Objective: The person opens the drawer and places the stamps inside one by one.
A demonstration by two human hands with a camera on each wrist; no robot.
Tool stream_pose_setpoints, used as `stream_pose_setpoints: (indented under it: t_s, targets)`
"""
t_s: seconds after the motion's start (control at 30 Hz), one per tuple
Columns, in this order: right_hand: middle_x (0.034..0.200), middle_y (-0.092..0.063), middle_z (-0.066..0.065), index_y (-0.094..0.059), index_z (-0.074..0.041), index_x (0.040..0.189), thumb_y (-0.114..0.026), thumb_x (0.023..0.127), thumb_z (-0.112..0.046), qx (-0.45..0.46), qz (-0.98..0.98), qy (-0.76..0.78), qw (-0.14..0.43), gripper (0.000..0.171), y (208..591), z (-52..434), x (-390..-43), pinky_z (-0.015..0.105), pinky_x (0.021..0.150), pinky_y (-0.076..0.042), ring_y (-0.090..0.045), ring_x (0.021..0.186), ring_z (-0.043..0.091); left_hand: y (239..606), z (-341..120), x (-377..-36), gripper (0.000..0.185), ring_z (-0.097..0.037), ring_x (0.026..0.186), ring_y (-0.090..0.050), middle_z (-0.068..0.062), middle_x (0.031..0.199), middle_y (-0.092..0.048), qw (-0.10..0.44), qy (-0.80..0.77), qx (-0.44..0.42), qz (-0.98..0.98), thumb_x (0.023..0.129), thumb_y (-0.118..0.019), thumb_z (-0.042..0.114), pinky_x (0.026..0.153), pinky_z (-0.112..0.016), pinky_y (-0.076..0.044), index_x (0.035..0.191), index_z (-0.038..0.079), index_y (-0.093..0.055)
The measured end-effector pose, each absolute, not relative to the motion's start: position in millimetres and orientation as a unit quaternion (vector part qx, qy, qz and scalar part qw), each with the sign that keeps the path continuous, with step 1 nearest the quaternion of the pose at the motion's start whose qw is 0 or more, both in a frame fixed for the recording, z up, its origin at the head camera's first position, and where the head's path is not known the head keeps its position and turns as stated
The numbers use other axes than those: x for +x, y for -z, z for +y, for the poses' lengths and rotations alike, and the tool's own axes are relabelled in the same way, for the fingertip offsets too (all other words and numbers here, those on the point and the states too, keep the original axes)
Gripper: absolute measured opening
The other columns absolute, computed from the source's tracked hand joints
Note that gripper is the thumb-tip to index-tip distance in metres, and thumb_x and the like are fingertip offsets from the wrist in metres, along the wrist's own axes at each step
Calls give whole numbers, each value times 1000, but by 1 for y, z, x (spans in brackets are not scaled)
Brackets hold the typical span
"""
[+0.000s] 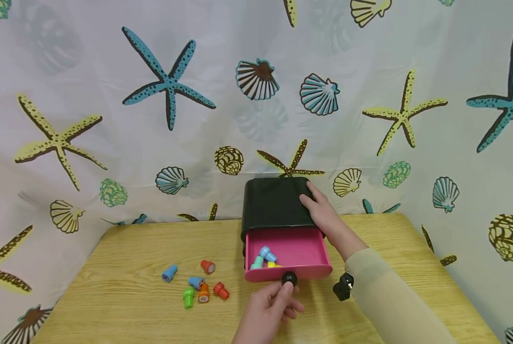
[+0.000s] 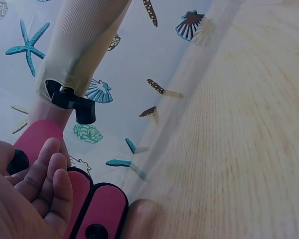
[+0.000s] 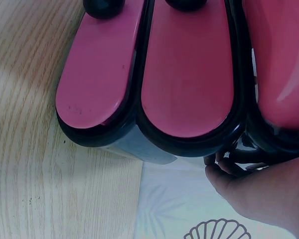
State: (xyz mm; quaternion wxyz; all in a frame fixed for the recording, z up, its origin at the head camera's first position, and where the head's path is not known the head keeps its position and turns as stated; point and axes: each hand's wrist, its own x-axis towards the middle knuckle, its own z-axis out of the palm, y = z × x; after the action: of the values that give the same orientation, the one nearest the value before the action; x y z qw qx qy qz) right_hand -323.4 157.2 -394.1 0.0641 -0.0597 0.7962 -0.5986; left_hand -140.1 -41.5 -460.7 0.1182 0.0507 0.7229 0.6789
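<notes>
Black drawer cabinet at twelve o'clock on the wooden table, top pink drawer pulled out toward six o'clock. Left hand at six o'clock of the drawer, fingertips pinched on its black knob. Right hand flat on the cabinet's top right edge, fingers relaxed and straight, gripping nothing. Inside the drawer, at its nine o'clock corner, a few small stamps in blue, teal and yellow. Loose stamps in blue, orange, green and red on the table at nine o'clock of the drawer, well apart from both hands. Two lower pink drawers closed, seen in the right wrist view.
</notes>
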Motion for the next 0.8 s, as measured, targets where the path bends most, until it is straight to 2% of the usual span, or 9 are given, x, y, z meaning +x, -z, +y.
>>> stream_pose_setpoints:
  t_s: [0.37, 0.8]
  targets:
    - [185, -2, 12, -10, -24, 179, -45, 120, -38, -63, 797, 598, 62, 71, 395, 157, -324, 60, 134, -12, 0, 170, 36, 457, -44, -151, 47, -18, 82, -73, -7, 94, -81, 93, -688, 53, 718, 117, -56, 45, 74, -29, -61, 118, 3, -76]
    - [185, -2, 14, -11, -23, 179, -46, 119, -40, -60, 798, 596, 58, 72, 395, 156, -322, 62, 133, -15, -1, 169, 38, 455, -42, -170, 51, -20, 82, -73, -7, 95, -81, 73, -693, 64, 715, 116, -56, 48, 76, -30, -61, 120, 2, -77]
